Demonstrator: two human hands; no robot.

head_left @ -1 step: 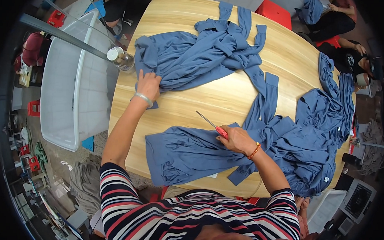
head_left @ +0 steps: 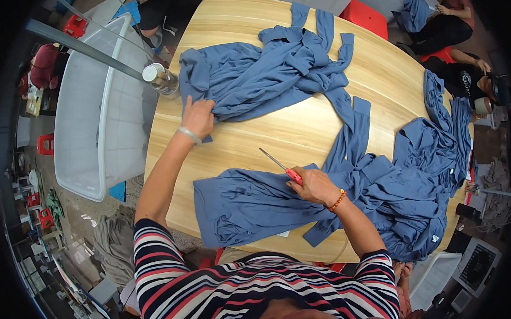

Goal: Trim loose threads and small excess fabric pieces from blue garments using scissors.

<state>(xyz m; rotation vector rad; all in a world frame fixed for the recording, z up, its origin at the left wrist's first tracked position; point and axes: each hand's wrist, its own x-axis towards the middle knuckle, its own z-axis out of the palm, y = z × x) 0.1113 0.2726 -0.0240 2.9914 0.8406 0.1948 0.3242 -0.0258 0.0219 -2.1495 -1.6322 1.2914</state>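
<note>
My left hand grips the lower left edge of a blue-grey long-sleeved shirt, its fingers closed over the cloth. This shirt lies across the far part of the table, sleeves spread out to the right. My right hand is wrapped round the red handle of a slim tool with a thin metal shaft pointing up and left; its exact kind cannot be made out. Under that hand, a second blue-grey shirt lies along the table's near side. More such shirts are heaped on the right.
The wooden table has curved edges. At its far left edge stands a clear jar with a white lid. A large white tub is beside it on the left, below a metal bar. Other people sit beyond the far right edge, near a red stool.
My left hand has shifted very slightly toward me, still at the far shirt's edge. My right hand and the tool have barely moved.
</note>
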